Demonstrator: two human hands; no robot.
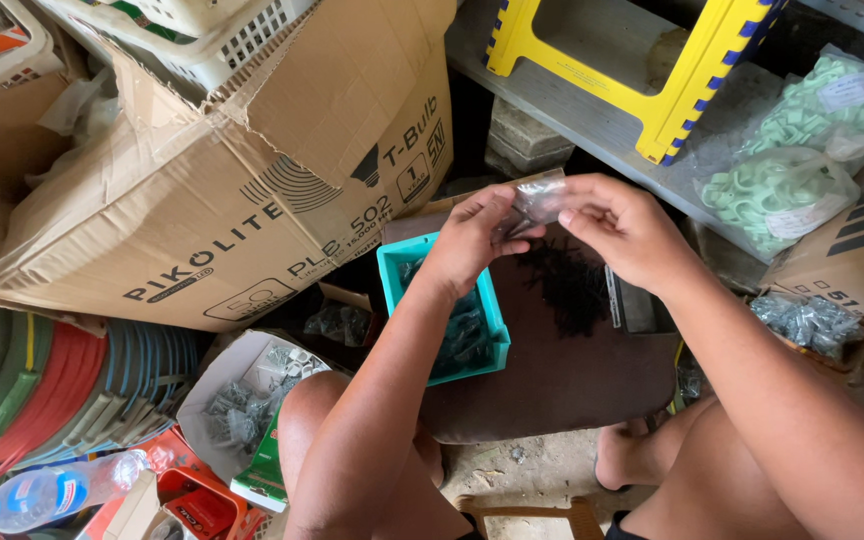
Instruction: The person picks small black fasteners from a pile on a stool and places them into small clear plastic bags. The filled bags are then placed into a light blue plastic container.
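Note:
My left hand [472, 235] and my right hand [620, 228] both pinch a small clear plastic bag [535, 200] between their fingertips, held up above a dark brown stool seat [562, 375]. A teal plastic box [399, 262] with small dark parts stands on the seat under my left forearm. A heap of small black screws [564, 285] lies on the seat below the bag. My bare knees show at the bottom of the view.
A big cardboard carton [212, 200] leans at the left. Coiled hoses [52, 385] and a water bottle [42, 495] lie at the lower left. An open white box of metal parts [242, 400] sits beside my knee. A yellow step stool [692, 60] and bags of green clips [792, 150] rest at the upper right.

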